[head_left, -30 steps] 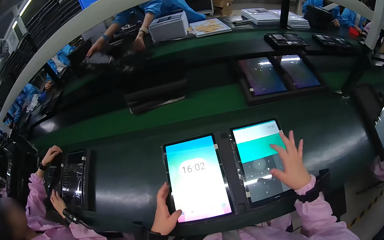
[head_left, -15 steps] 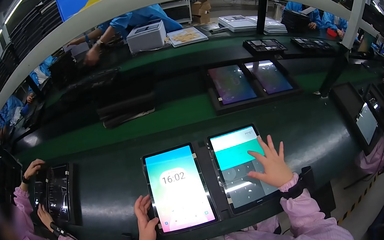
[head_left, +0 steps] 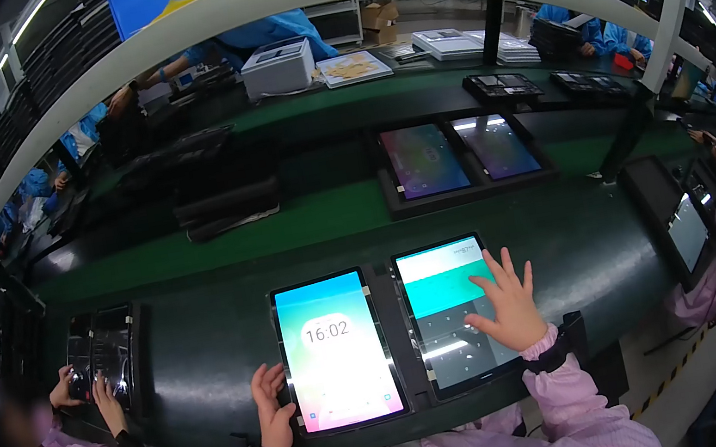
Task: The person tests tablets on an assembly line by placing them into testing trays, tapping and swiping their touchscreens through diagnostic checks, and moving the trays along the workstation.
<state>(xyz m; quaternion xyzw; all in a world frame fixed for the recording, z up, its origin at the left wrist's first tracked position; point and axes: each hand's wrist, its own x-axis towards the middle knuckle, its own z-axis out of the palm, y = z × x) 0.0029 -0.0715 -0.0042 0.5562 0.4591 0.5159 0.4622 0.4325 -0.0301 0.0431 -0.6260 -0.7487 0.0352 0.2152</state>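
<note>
Left grip (head_left: pixel 273 413) half-curled, right grip (head_left: pixel 514 306) splayed

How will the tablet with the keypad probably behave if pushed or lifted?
The tablet looks like a flat slab, so probably stiff. Its screen reflects light, suggesting a smooth, possibly slippery surface. Lying flat, it seems unlikely to roll.

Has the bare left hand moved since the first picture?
Yes, slightly left: the left hand, earlier overlapping the black-framed rectangular 16:02 tablet, now reaches its left edge.
</note>
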